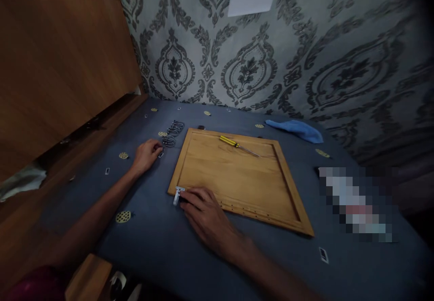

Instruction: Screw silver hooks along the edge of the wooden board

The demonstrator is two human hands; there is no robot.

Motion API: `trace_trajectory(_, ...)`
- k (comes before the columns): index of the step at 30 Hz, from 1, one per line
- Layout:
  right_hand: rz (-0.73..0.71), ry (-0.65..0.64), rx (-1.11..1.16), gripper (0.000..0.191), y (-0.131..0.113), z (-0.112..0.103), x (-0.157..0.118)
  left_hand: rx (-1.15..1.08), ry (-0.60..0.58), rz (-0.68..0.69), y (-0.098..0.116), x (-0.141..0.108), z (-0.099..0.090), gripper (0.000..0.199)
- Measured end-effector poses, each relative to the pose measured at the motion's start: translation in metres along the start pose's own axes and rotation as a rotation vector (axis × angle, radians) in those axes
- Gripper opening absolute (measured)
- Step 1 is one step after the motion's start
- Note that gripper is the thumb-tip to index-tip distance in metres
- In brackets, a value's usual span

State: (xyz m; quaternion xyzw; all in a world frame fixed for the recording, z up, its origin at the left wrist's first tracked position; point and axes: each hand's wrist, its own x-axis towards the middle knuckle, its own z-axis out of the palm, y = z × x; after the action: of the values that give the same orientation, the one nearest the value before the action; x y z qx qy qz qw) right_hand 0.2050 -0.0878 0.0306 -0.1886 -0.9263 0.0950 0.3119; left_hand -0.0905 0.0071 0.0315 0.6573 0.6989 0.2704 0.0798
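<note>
A wooden cabinet door [233,172] with a raised frame lies flat on the dark blue sheet. At its near left corner sits a silver metal hinge [177,195], partly past the door's edge. My right hand [206,213] grips the hinge with its fingertips, back of the hand upward. My left hand [147,154] rests left of the door with its fingers curled together; what they hold, if anything, is hidden. Just beyond them lies a cluster of small metal pieces [172,134]. On the door's far half is a screwdriver [229,141] with a yellow handle.
A blue cloth [296,130] lies at the far right, and a blurred-out object [354,204] right of the door. A large wooden cabinet [64,52] stands on the left. Patterned wallpaper [210,66] covers the wall behind. Near the bottom left shows a wooden block [88,278].
</note>
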Motion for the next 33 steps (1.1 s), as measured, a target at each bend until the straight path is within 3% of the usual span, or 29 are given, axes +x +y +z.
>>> trace_trajectory(8,-0.022,-0.008,-0.001,0.02,0.003,0.001,-0.001,0.042,-0.059,0.116,-0.014,0.0,-0.003,0.023)
trace_trajectory(18,-0.05,-0.011,-0.023,0.018,0.009,0.01,-0.004,-0.017,-0.241,0.242,-0.045,0.02,-0.008,0.03)
trace_trajectory(33,-0.049,-0.029,0.0,0.021,0.009,0.007,-0.005,-0.1,-0.299,0.351,-0.053,0.022,-0.019,0.027)
